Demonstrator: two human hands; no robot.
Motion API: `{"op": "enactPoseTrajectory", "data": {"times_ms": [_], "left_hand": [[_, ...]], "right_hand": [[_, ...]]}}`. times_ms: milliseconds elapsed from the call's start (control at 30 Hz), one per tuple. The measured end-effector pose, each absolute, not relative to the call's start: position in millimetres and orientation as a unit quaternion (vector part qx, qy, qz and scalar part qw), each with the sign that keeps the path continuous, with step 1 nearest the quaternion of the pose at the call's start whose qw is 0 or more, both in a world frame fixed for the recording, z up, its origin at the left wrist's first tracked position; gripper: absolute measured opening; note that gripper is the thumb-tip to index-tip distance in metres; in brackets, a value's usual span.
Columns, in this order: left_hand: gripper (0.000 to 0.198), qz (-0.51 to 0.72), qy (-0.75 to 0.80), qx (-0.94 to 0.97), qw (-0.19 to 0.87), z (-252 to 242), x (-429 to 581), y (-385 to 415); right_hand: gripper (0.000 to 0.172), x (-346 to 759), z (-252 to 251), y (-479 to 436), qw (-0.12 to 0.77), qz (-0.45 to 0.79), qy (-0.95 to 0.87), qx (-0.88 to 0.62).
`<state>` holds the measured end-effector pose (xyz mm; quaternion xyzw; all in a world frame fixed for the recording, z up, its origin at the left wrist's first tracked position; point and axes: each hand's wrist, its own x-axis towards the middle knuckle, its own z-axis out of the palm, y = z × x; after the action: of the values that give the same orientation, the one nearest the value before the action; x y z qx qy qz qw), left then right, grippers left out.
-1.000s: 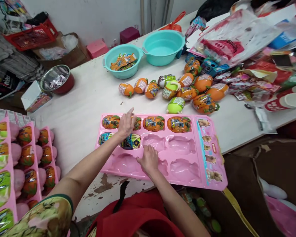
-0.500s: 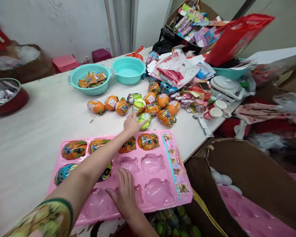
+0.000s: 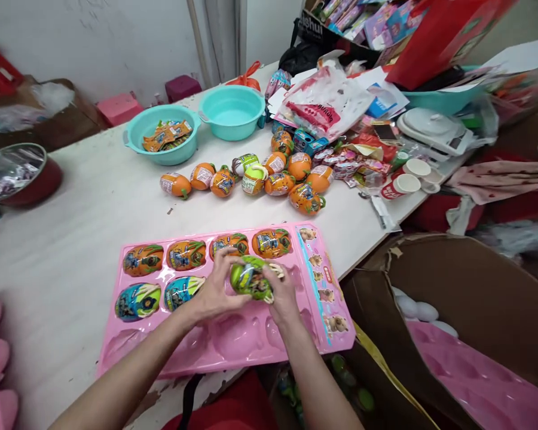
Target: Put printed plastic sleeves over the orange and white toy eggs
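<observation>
Both hands grip a green toy egg with a printed wrapper, just over the second row of the pink blister tray. My left hand holds its left side, thumb below and fingers above. Around its right end curl the fingers of my right hand. Orange eggs, one of them at the left, fill the tray's back row. Two blue-green eggs, including this one, lie in the second row's left hollows. The front-row hollows hold nothing. A printed card strip runs along the tray's right edge.
Behind the tray lie several loose orange eggs and a green one. Two turquoise basins stand farther back. Clutter with paper cups covers the right side. An open carton stands beside the table's right edge.
My left hand has brought the green egg back from the loose group to above the tray. My right hand has risen from the tray and now grips the egg too.
</observation>
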<state>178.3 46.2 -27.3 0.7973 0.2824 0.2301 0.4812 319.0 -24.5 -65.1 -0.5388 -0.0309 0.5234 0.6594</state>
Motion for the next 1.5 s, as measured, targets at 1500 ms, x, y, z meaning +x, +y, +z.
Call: {"op": "enactPoseTrajectory", "data": {"times_ms": [1500], "left_hand": [[0.064, 0.109, 0.363, 0.785, 0.490, -30, 299, 210]], "right_hand": [[0.050, 340, -75, -115, 0.592, 0.309, -0.225, -0.709]]}}
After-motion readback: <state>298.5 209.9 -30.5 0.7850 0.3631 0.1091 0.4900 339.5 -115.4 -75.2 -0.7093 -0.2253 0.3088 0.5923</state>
